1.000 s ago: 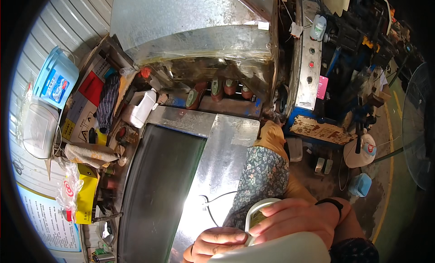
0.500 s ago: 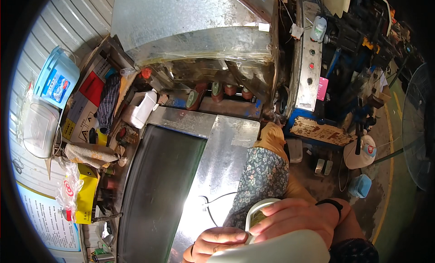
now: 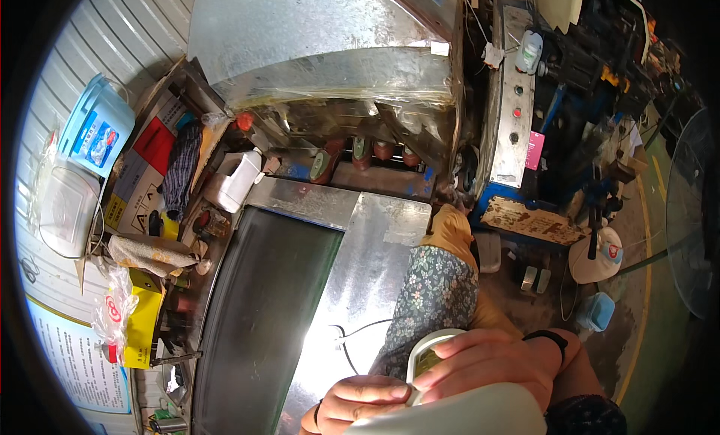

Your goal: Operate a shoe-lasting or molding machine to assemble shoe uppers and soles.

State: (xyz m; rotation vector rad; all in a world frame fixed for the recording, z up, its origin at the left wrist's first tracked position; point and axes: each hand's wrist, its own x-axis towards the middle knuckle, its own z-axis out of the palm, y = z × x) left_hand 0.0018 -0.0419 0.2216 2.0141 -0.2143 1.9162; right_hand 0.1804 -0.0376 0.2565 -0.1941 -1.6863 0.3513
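Pale curved piece (image 3: pixel 412 362), just the one, sits near and a bit right, two hands on it: left hand (image 3: pixel 356 402) pinching its left rim, right hand (image 3: pixel 501 360) curled over it, fingers together.

The rim (image 3: pixel 415 354) I grip is off-white. Just beyond my grip, the cloth (image 3: pixel 439 292) is dark with a small, pale floral pattern; left of my grip, the belt (image 3: pixel 262 307) is blackish; far left, the bucket (image 3: pixel 84 126) is light blue.
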